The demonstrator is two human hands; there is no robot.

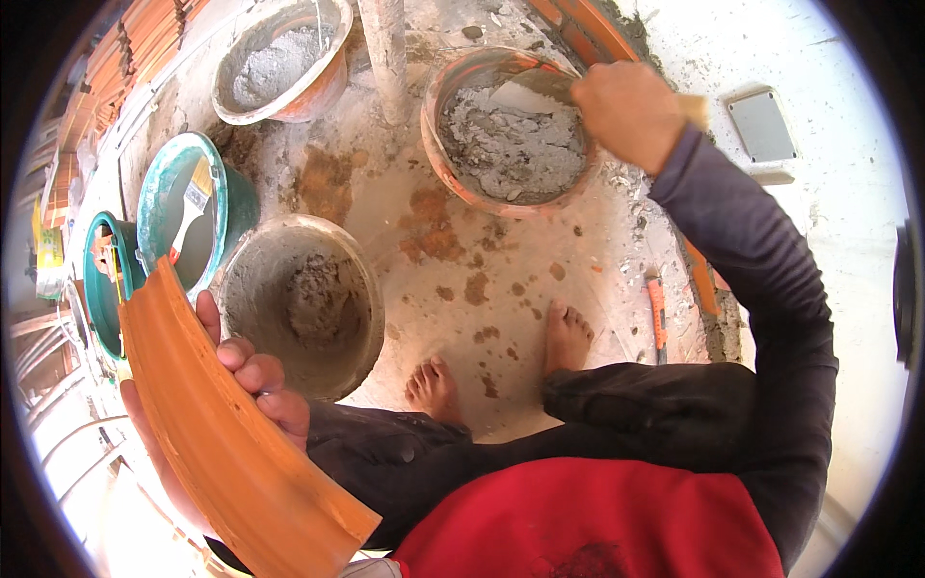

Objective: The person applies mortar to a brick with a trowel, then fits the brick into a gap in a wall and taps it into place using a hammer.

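My left hand (265, 380) holds a long orange curved clay tile (226, 443) lengthwise, its fingers round the edge. My right hand (626, 116) is closed on a trowel, whose wooden handle pokes out past the fist; its metal blade (525, 96) rests in the grey mortar (491, 144) inside an orange tub (438, 159) at upper centre right. Below left of that tub stands a stained bucket (366, 318) with some mortar at its bottom.
Another mortar tub (328, 91) stands beside a post (383, 58). Teal buckets (236, 217) hold brushes at left, near stacked tiles (92, 125). An orange-handled tool (657, 323) lies right of my bare feet, along a white ledge (800, 222) with a grey square plate (761, 125).
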